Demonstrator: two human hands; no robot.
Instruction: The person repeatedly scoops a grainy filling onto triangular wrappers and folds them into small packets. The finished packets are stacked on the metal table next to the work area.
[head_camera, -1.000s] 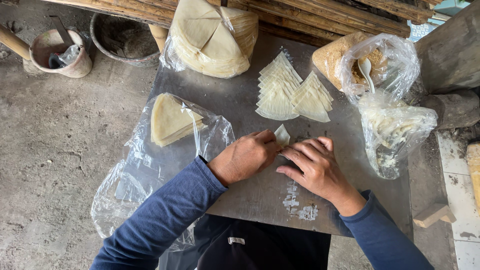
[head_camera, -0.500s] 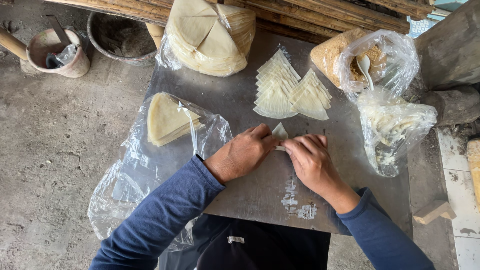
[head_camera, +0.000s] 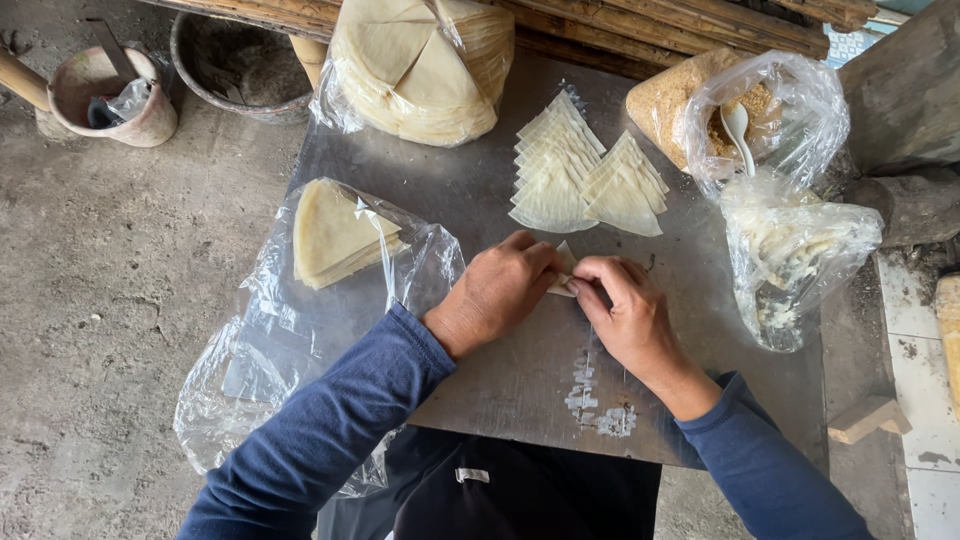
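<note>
My left hand (head_camera: 497, 291) and my right hand (head_camera: 624, 316) meet at the middle of a grey metal table (head_camera: 480, 200), both pinching a small pale pastry wrapper (head_camera: 563, 268) folded between the fingertips. Just beyond them lie two fanned rows of folded triangular pastries (head_camera: 582, 175). A stack of quarter-round wrappers (head_camera: 330, 232) rests on an open clear plastic bag (head_camera: 265, 350) to the left of my left hand.
A big bag of round wrappers (head_camera: 425, 60) sits at the table's far edge. At the right stand a bag of brown crumbly filling with a white spoon (head_camera: 738, 125) and a bag of white shreds (head_camera: 790, 250). A bucket (head_camera: 235, 60) and a clay pot (head_camera: 110, 95) stand on the concrete floor at left.
Both hands have drawn closer together over the wrapper, which is now more folded and mostly covered by the fingers. The view has shifted slightly.
</note>
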